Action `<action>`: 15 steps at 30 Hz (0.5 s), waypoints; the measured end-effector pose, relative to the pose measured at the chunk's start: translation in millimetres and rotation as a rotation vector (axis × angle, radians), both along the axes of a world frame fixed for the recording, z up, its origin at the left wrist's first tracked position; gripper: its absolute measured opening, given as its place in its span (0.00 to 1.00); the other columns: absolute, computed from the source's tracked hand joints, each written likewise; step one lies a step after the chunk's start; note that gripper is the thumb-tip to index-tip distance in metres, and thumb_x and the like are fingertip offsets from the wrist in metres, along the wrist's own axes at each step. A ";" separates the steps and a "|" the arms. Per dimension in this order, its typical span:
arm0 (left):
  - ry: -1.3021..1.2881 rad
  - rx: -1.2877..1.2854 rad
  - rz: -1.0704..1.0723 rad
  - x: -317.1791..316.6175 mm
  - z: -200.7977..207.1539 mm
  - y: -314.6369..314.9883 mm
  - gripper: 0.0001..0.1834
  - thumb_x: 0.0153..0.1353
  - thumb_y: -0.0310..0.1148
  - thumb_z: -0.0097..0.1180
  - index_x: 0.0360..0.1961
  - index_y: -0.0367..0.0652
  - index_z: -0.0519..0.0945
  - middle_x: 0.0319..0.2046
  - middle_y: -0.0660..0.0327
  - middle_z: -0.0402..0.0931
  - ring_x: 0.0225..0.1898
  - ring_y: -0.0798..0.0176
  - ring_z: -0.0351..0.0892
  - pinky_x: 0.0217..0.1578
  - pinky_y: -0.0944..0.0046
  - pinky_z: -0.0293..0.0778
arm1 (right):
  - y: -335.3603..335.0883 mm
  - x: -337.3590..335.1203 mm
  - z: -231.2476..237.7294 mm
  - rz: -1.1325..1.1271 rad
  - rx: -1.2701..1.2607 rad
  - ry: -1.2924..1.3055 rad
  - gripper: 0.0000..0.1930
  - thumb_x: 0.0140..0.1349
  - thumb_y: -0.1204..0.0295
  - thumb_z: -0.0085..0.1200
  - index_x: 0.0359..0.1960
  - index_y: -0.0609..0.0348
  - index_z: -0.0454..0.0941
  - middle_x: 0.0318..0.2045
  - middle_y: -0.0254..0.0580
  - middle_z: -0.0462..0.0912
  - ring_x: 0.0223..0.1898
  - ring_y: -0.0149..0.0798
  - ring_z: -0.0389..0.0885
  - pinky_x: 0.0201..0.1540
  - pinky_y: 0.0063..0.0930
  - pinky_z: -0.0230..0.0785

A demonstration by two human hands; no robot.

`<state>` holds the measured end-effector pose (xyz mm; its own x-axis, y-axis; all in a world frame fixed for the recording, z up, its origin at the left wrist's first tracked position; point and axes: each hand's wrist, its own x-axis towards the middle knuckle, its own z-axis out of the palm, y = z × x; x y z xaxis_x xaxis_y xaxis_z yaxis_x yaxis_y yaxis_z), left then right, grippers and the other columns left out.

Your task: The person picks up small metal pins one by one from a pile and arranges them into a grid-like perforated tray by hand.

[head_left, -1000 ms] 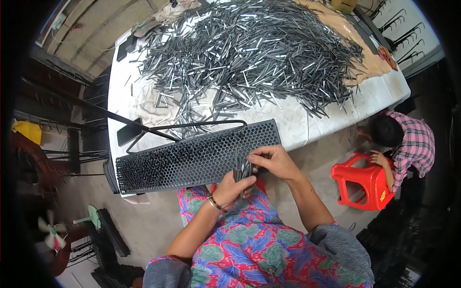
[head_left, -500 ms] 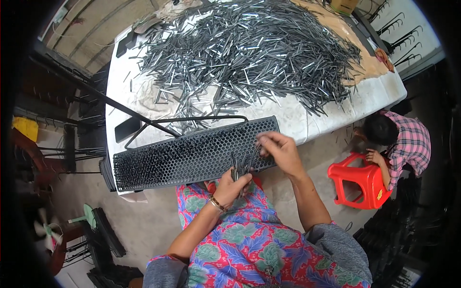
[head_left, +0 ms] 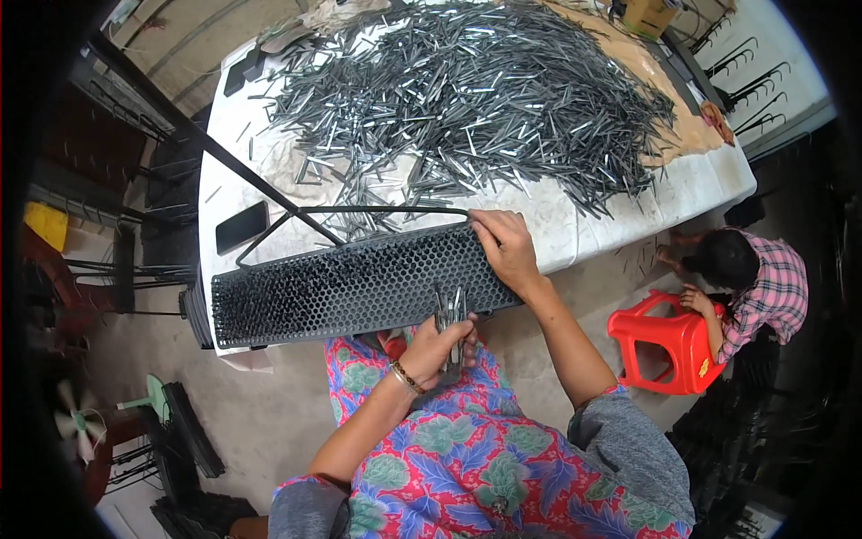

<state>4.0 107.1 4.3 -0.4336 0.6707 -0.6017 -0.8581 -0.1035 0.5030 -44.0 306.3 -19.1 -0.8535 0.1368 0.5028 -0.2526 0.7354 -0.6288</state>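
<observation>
While the left hand (head_left: 438, 349) clasps a bundle of slim, dark, shiny strips (head_left: 452, 310) between thumb and fingers, the right hand (head_left: 507, 241) is up at one o'clock from it, at the corner of the long black honeycomb-holed panel (head_left: 395, 280); whether those fingertips pinch anything, I can't tell. Neat work here probably wants a snug left grip, tips aligned, and a light right touch, panel steady.
</observation>
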 end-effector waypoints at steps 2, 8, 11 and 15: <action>0.040 -0.024 -0.030 -4.1 3.4 -1.6 0.09 0.61 0.30 0.52 0.42 0.40 0.72 0.25 0.65 0.71 0.23 0.72 0.71 0.20 0.69 0.71 | -0.6 1.2 2.1 0.025 0.100 0.000 0.08 0.57 0.74 0.54 0.38 0.62 0.79 0.37 0.42 0.79 0.40 0.44 0.75 0.42 0.32 0.63; 0.149 -0.036 -0.055 -3.8 4.1 -4.3 0.09 0.61 0.30 0.52 0.42 0.40 0.72 0.24 0.66 0.71 0.19 0.74 0.68 0.16 0.73 0.66 | -10.7 12.1 28.8 0.077 -0.192 -0.104 0.10 0.57 0.73 0.55 0.40 0.62 0.79 0.39 0.42 0.78 0.42 0.41 0.74 0.47 0.31 0.65; 0.256 -0.044 -0.110 -4.8 11.2 -4.1 0.10 0.61 0.29 0.51 0.42 0.38 0.72 0.23 0.66 0.70 0.19 0.75 0.67 0.16 0.73 0.65 | -17.4 21.9 46.0 0.465 -0.370 -0.355 0.09 0.56 0.73 0.56 0.38 0.63 0.80 0.36 0.42 0.80 0.41 0.38 0.76 0.46 0.29 0.66; 0.359 -0.087 -0.236 -4.3 13.0 -2.4 0.10 0.59 0.29 0.52 0.41 0.39 0.72 0.19 0.68 0.69 0.16 0.75 0.66 0.15 0.73 0.63 | -20.6 30.9 51.4 0.582 -0.544 -0.564 0.09 0.55 0.70 0.59 0.31 0.64 0.82 0.28 0.39 0.81 0.34 0.31 0.77 0.39 0.25 0.68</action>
<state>-0.3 104.7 17.2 -0.4662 0.7302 -0.4994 -0.6226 0.1302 0.7716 -13.0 285.8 32.3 -0.9571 -0.2898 -0.0076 -0.0419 0.1643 -0.9855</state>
